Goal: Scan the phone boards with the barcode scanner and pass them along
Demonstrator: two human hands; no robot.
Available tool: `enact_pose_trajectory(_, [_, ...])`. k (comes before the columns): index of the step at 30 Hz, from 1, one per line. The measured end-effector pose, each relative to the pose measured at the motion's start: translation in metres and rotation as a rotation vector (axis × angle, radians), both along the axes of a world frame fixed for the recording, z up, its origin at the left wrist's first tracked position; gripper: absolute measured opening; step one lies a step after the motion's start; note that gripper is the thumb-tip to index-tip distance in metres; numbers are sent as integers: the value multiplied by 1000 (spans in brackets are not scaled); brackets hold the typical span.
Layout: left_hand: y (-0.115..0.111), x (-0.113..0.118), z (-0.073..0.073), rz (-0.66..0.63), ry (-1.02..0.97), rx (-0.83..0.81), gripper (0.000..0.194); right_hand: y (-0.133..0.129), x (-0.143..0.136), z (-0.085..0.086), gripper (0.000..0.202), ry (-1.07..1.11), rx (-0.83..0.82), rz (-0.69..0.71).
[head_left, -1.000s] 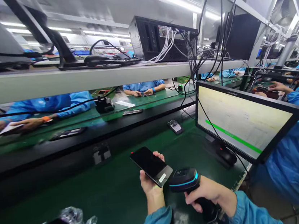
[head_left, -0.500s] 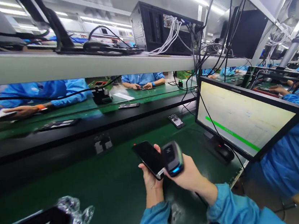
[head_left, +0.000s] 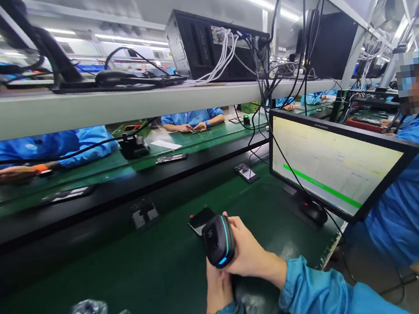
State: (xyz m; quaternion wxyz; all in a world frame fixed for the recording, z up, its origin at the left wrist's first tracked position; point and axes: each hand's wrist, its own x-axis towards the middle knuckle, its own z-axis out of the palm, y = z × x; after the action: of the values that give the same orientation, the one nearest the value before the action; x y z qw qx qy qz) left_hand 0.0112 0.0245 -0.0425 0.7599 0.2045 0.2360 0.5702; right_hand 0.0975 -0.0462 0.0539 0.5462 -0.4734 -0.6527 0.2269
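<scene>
A black, teal-striped handheld scanner (head_left: 217, 241) is held before a flat black phone (head_left: 198, 221).
The scanner is gripped by the curled fingers of the right hand (head_left: 245, 248); the phone, over the smooth green bench (head_left: 148, 281), is partly covered. The fingers of the left hand (head_left: 217, 281) are hidden; their state cannot be told.

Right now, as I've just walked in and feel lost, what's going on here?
A person's right hand grips a scanner, which hides the near part of a phone from this view. The left hand is mostly hidden behind the scanner, so its fingers can't be seen. To the right, a monitor shows a green bar, with a mouse by its base.
</scene>
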Motion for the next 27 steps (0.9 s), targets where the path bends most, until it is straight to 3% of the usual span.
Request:
enact_pose_trajectory(5, [-4, -7, 6, 29, 137, -168, 15, -2, 6, -7, 75, -34, -40, 21])
enact_pose_trajectory(8, [-4, -19, 2, 48, 145, -165, 15, -5, 10, -7, 75, 8, -39, 64])
enact_pose_trajectory(13, [-9, -38, -6, -149, -159, -53, 28, -15, 19, 2, 74, 101, -128, 128])
enact_pose_trajectory(16, [-20, -43, 3, -237, -248, 11, 32, -21, 26, 8, 80, 214, -197, 178])
enact_pose_trajectory(18, [-28, -42, 16, -191, -189, 51, 26, -20, 29, 9, 77, 316, -253, 232])
enact_pose_trajectory(21, [-35, -35, 36, -30, -15, 79, 48, -15, 30, 7, 61, 459, -401, 324])
enact_pose_trajectory(24, [-34, -27, 44, 162, 143, -83, 53, -19, 30, 1, 56, 544, -498, 298])
enact_pose_trajectory(27, [-29, -24, 40, 187, 223, -277, 46, -41, 41, -2, 48, 471, -593, 200])
